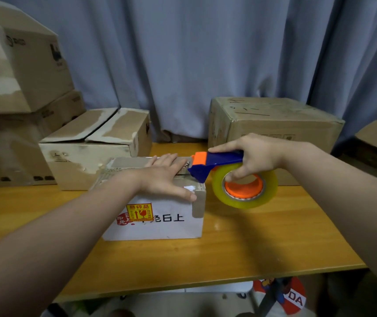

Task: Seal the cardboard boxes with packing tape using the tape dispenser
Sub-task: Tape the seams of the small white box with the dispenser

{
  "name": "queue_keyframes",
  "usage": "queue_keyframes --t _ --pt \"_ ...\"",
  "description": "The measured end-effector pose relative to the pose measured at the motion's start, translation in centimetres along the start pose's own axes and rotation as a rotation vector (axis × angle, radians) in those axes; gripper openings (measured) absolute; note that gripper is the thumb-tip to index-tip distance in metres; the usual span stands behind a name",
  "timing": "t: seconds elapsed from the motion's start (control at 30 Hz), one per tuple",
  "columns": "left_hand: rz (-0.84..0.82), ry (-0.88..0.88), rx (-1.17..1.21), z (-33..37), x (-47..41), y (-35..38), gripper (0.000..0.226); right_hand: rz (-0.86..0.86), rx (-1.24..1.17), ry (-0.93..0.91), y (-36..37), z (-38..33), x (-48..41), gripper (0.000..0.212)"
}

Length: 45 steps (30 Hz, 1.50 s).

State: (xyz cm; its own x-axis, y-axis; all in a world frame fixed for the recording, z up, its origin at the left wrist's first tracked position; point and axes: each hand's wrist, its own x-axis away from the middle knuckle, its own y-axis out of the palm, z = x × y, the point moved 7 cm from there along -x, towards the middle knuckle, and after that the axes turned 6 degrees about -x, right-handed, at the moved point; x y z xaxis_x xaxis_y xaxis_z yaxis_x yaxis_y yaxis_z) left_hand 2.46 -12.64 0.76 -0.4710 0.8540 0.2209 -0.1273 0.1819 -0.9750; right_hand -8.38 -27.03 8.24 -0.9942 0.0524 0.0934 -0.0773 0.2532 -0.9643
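Gripping tape dispenser [215,161]: right hand [257,154] | left hand [164,177] flat, fingers straight, on small box [160,226] | top seam hidden beneath

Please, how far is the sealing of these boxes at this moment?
Done: no box looks clearly finished. In hand: the left hand presses flat on the small white box, while the right hand grips the tape dispenser at its right top edge; whether tape already crosses the top is unclear. Left: the brown box behind shows a gap between its flaps, seemingly unsealed.
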Motion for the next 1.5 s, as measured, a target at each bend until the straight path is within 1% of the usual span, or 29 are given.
queue_keyframes --t 0.07,0.17,0.23,0.4,0.47,0.6,0.73,0.77,0.87,0.9,0.93,1.0,1.1,1.23,1.3,1.4,1.5 --pt "-0.004 -0.003 -0.009 0.0 0.0 0.1 0.122 0.027 0.060 -0.017 -0.9 0.0 -0.1 0.080" --pt "-0.021 -0.005 0.000 -0.2 0.1 0.1 0.132 0.073 0.144 -0.059 -2.5 -0.6 0.1 0.079" --pt "-0.029 -0.007 -0.002 -0.2 0.2 0.2 0.134 0.076 0.191 -0.061 -3.1 0.0 0.9 0.079" --pt "-0.057 -0.013 -0.038 0.0 0.3 0.2 0.133 0.011 0.168 0.092 -2.2 5.1 5.0 0.073" --pt "-0.058 0.000 -0.032 0.0 0.4 0.2 0.128 -0.003 0.139 0.120 -1.1 6.0 5.7 0.073" --pt "-0.048 0.044 -0.005 0.4 0.8 0.1 0.101 0.038 0.225 0.082 0.0 6.4 5.3 0.074" --pt "-0.069 0.001 -0.053 1.0 1.0 -0.6 0.093 0.062 0.251 0.061 1.2 6.9 5.0 0.074" --pt "-0.037 -0.015 -0.069 1.6 1.1 -1.2 0.092 0.065 0.251 0.061 1.4 7.0 5.0 0.074" --pt "0.122 -0.056 -0.130 5.1 0.6 -3.0 0.106 0.082 0.259 0.062 1.8 7.3 4.7 0.074" --pt "0.135 -0.082 -0.134 6.2 0.3 -3.0 0.107 0.084 0.255 0.068 1.9 7.4 4.6 0.073" --pt "0.127 -0.108 -0.117 7.0 -0.2 -2.5 0.103 0.080 0.253 0.074 2.0 7.5 4.5 0.074" --pt "0.123 -0.136 -0.064 7.7 -1.1 -1.1 0.086 0.070 0.250 0.077 2.3 7.6 4.4 0.074" --pt "0.139 -0.135 -0.063 6.9 -1.2 -0.3 0.076 0.110 0.189 0.064 2.2 7.6 4.7 0.074" --pt "0.119 -0.097 -0.062 4.9 0.7 -0.3 0.073 0.223 0.101 0.007 1.6 6.2 5.5 0.076" --pt "0.117 -0.104 -0.055 3.7 2.1 -0.2 0.072 0.245 0.095 -0.032 2.1 4.7 5.4 0.076" --pt "0.128 -0.128 -0.034 2.1 3.2 -0.1 0.069 0.213 0.068 -0.050 3.7 2.9 4.8 0.076" --pt "0.142 -0.131 -0.032 1.6 3.3 -0.1 0.063 0.166 -0.037 -0.002 4.8 2.8 4.8 0.075"
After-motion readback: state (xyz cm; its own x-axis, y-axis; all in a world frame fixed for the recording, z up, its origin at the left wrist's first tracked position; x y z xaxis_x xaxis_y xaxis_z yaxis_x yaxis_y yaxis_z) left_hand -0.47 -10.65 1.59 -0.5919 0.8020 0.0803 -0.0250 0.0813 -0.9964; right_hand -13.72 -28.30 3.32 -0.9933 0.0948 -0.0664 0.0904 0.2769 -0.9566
